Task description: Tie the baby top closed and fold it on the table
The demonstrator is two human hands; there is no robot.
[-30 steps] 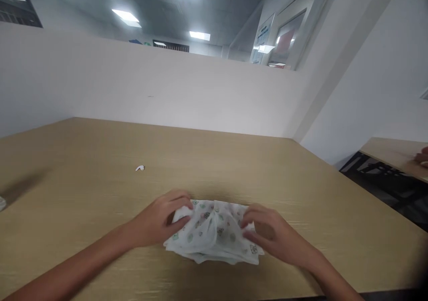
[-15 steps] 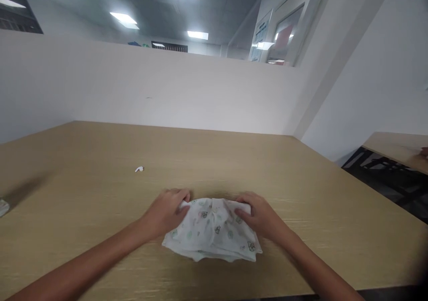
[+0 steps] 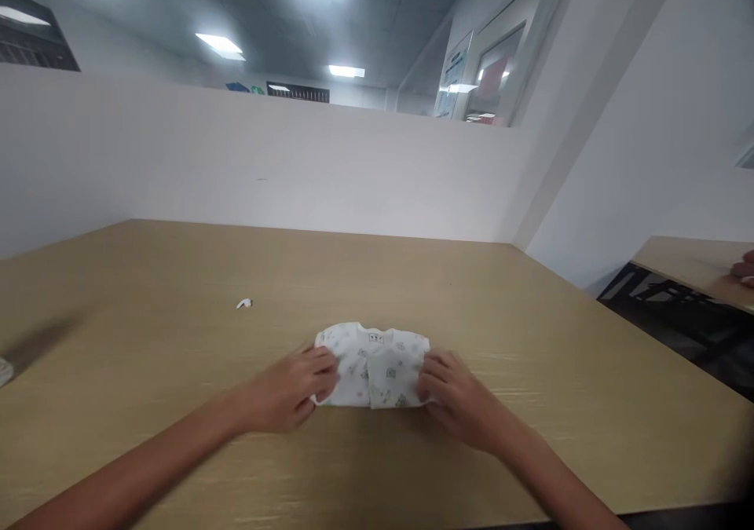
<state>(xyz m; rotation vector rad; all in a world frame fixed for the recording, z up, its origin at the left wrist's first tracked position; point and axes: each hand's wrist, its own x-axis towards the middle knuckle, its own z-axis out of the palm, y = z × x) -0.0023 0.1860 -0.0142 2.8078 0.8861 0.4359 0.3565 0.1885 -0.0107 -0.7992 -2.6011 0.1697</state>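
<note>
Left hand (image 3: 288,392) and right hand (image 3: 456,396) pinch opposite near corners of the small folded white printed cotton garment (image 3: 371,363), pinning its fold flat on the pale wooden table (image 3: 530,341).

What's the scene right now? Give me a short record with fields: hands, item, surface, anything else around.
left hand: grips the left edge of the garment
right hand: grips the right edge of the garment
garment: small, white, printed, folded into a compact bundle, lying flat
table: light wood, bears the garment
small white object: lies apart, far left of the garment
another person's hand: at the right edge, on a second table
</note>
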